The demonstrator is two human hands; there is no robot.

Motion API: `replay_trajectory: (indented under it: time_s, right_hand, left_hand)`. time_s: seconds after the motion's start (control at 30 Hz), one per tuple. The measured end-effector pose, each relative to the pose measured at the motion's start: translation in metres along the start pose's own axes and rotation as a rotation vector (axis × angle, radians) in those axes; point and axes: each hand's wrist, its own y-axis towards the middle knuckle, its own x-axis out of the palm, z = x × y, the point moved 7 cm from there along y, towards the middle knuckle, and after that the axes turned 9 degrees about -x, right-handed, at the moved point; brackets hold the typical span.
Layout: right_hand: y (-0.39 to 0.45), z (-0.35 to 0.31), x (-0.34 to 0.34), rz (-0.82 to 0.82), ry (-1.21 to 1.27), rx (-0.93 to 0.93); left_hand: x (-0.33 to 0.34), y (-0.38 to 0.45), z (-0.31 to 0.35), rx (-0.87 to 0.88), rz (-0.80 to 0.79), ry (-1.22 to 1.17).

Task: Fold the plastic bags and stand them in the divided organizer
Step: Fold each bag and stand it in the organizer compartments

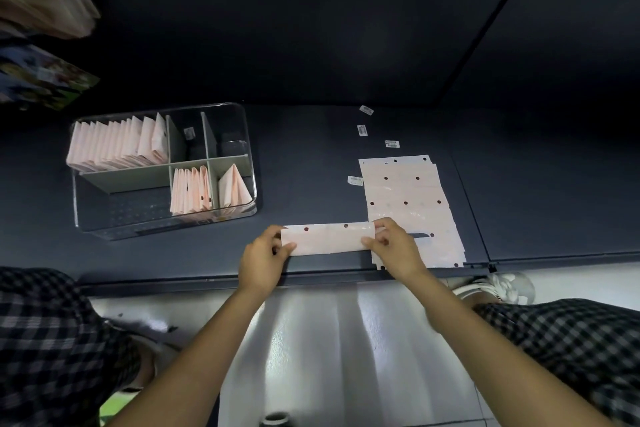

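We are partway through the job, and a good share of it already looks done. Our left hand and right hand each pinch one end of a pink dotted bag, folded into a long narrow strip that lies on the dark counter near its front edge. The fingers of both hands are curled round the strip's ends, thumbs on top.

To the left stands the clear divided organizer. Its back left compartment holds a full row of folded bags standing upright. The front middle compartment holds a smaller row, and the front right one holds a folded bag or two, leaning. The front left and the two back right compartments look empty of bags.

Still to fold: a flat stack of bags just beside our right hand. Small labels lie scattered behind the stack.
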Motion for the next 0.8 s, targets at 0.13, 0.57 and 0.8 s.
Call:
replay_trajectory:
  time_s: [0.13, 0.57, 0.8]
  right_hand:
    - [0.007, 0.005, 0.006, 0.061, -0.050, 0.052]
    - [-0.012, 0.000, 0.021, 0.006, 0.235, 0.354]
    - [-0.027, -0.044, -0.012, 0.291, 0.520, 0.175]
  left_hand:
    - [-0.012, -0.013, 0.015, 0.197, 0.243, 0.153]
    - [0.036, -0.044, 0.035, 0.660, 0.197, 0.482]
    - [0.008, -0.035, 0.056, 0.315, 0.166, 0.061]
